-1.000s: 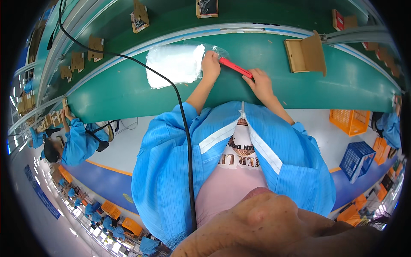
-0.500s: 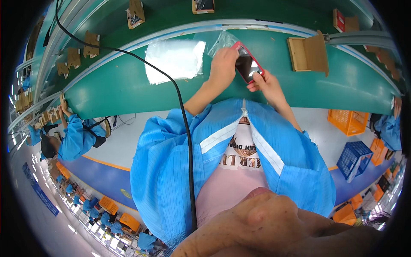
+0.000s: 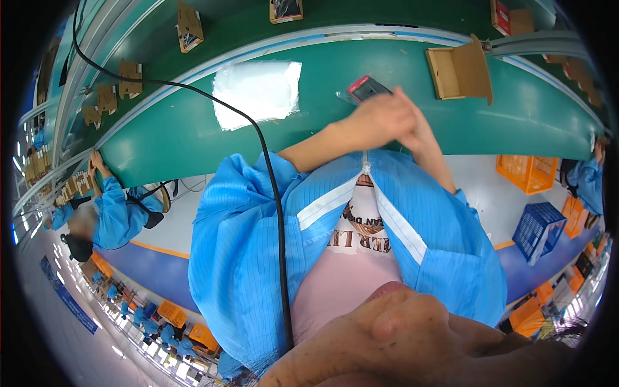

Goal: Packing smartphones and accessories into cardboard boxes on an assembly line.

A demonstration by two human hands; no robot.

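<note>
A phone with a red edge (image 3: 367, 88) lies slanted above my hands over the green worktop, its lower right part covered by my left hand. My left hand (image 3: 382, 119) reaches across to the right, slightly blurred. Its fingers are curled against my right hand; whatever they hold, if anything, is hidden. My right hand (image 3: 422, 132) comes up from the lower right, one finger pointing up beside the phone's right end. The rest of its fingers are hidden, so I cannot tell whether it grips the phone. Clear plastic (image 3: 343, 96) shows at the phone's left end.
A stack of shiny clear plastic bags (image 3: 256, 95) lies left on the green worktop (image 3: 174, 135). An open cardboard box (image 3: 443, 74) stands to the right. A black cable (image 3: 258, 129) hangs across the view. Small boxes (image 3: 189, 29) sit beyond the rail. A co-worker (image 3: 119, 213) is at far left.
My left hand has left the phone's top end and swung down and right, over to my right hand. The phone now shows only its upper part. The view has shifted slightly.
</note>
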